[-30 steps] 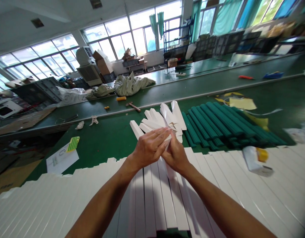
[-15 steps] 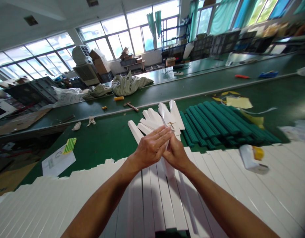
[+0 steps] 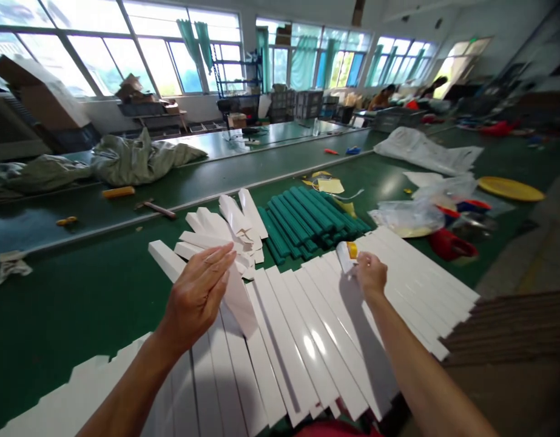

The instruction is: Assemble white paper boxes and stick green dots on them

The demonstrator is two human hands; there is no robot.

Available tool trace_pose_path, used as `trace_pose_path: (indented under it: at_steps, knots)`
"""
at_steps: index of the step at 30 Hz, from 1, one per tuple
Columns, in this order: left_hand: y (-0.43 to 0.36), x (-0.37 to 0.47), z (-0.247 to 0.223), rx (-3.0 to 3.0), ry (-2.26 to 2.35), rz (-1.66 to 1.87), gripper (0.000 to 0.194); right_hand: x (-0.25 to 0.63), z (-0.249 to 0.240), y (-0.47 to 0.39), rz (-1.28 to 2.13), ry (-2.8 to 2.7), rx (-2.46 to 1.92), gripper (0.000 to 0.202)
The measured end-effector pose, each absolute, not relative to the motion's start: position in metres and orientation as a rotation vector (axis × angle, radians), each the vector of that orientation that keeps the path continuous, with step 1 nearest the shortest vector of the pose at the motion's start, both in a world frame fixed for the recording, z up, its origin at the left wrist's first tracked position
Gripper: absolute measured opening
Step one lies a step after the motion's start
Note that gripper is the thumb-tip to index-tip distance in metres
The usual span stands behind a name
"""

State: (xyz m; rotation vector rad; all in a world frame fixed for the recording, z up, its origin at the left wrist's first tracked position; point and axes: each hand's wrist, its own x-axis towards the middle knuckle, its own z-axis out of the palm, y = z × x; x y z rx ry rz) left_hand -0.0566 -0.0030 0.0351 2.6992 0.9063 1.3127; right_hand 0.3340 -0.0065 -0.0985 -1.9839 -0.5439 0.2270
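My left hand (image 3: 200, 288) is closed round the upper part of a white folded box (image 3: 239, 300), which slants over the row of flat white boxes (image 3: 284, 340). My right hand (image 3: 371, 274) has its fingers closed on a small white dispenser with a yellow part (image 3: 347, 256), at the far edge of the row. Beyond my left hand lies a pile of folded white pieces (image 3: 207, 221). Several ribbed green bars (image 3: 307, 218) are stacked to the right of that pile.
A hammer (image 3: 159, 209) and a yellow-orange block (image 3: 118, 192) lie on the far table. Clear plastic bags (image 3: 409, 217), red scoop-like items (image 3: 450, 244) and a yellow disc (image 3: 511, 188) are at the right. People sit in the far background.
The view has turned right. My right hand has left the white box beside my left hand and moved right to take hold of the dispenser. My left hand keeps the box.
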Motion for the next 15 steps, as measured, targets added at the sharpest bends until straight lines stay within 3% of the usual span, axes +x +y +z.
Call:
trace_pose_path:
  at_steps: [4,15]
  knots:
    - [-0.004,-0.051,0.037,2.733,0.876,1.315,0.05,0.351,-0.108,0.001,0.452,-0.413,-2.022,0.027]
    - [-0.011,-0.054,0.033,2.732,0.868,1.319,0.052,0.37,-0.109,0.014,0.834,-0.161,-1.714,0.025]
